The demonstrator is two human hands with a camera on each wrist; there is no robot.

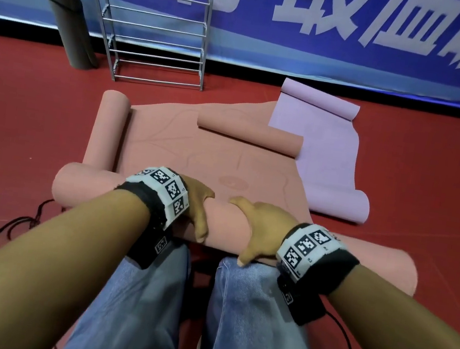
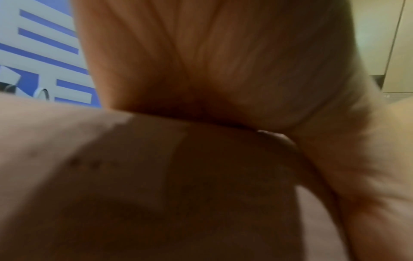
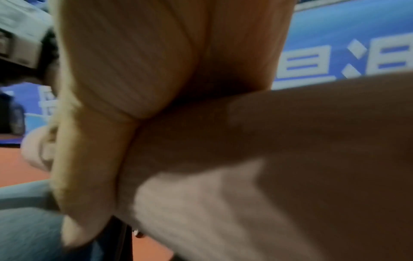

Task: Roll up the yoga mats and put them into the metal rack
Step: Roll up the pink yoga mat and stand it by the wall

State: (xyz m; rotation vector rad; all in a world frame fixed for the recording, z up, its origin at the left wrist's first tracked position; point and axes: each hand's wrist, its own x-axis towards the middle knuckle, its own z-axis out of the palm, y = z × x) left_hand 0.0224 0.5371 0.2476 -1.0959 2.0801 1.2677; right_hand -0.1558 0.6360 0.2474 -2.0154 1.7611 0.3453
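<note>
Hands first: left hand (image 1: 193, 203) and right hand (image 1: 260, 226) both wrap over the pink mat roll (image 1: 224, 226), which runs 9-to-3 across the knees. Rest of it lies toward 12; metal rack (image 1: 154, 27) at 11.

Both hands sit on a pink mat (image 1: 168, 142) roll by the knees. The left hand (image 1: 198, 202) and right hand (image 1: 263, 226) curl over it. A purple mat (image 1: 330, 147) lies beside. The metal rack (image 1: 155, 24) stands behind.

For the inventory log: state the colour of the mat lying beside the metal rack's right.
Lilac, a pale purple mat; clearest in the head view.
</note>
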